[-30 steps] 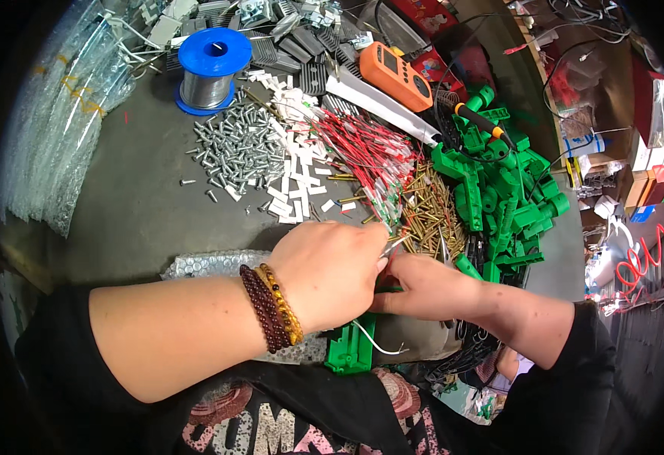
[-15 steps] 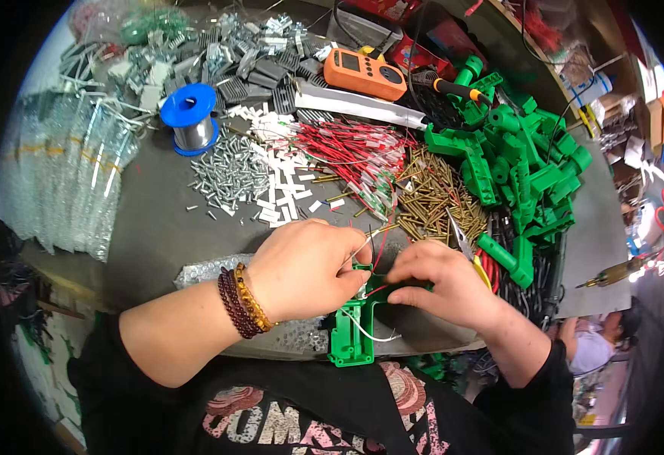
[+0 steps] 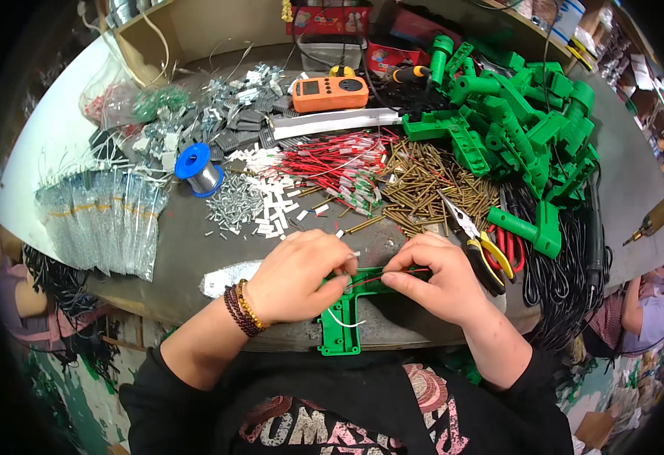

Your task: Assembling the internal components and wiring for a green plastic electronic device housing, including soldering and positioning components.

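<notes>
At a crowded bench (image 3: 176, 262), a red wire (image 3: 372, 280) is being pinched between the thumb and forefinger of the right hand (image 3: 442, 279). An open green plastic housing (image 3: 339, 336) is being worked on at the bench's near edge, directly before the person, its lower section being crossed by a curling white wire (image 3: 347, 321). The housing's upper part is being partly covered by the left hand (image 3: 299, 274); the thumb and forefinger of that grip are being held close together, but whether anything is being pinched cannot be told. Beside the right hand, needle-nose pliers (image 3: 492, 255) are being borne by the bench. Beyond, silver screws (image 3: 233, 205) and brass-coloured pins (image 3: 434, 182) are being overlooked by an orange handheld meter (image 3: 330, 95).
</notes>
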{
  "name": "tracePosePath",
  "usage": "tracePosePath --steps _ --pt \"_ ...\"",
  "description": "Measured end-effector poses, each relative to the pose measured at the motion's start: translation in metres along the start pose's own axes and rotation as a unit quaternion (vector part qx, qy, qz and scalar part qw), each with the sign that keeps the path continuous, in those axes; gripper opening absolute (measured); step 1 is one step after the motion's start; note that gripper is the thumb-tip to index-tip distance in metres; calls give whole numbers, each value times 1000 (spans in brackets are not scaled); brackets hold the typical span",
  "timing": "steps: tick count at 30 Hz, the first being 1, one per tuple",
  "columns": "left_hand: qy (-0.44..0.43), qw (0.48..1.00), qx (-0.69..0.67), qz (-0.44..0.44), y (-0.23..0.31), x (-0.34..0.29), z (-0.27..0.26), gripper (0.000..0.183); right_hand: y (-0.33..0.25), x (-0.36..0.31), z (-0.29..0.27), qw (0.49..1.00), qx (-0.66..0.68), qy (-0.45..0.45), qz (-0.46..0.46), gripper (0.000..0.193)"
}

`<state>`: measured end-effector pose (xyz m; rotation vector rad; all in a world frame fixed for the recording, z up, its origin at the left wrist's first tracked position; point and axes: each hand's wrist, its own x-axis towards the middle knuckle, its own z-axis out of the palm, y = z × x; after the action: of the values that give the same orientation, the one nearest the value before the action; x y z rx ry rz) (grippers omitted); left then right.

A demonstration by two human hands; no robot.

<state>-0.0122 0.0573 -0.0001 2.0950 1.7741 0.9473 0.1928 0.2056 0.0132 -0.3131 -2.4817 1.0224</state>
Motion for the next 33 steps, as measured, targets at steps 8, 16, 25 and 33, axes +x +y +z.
tracePosePath --steps 8,16,25,33 --pt "20 999 -22 -11 1 2 3 13 3 -5 7 996 58 30 56 14" --pt "38 991 106 76 21 9 4 19 -6 6 6 951 207 -41 226 17" --pt "56 976 196 76 28 9 8 21 0 19 -1 929 213 -61 296 22" --pt "102 992 74 -1 18 -5 7 14 5 15 3 982 22 28 184 20"
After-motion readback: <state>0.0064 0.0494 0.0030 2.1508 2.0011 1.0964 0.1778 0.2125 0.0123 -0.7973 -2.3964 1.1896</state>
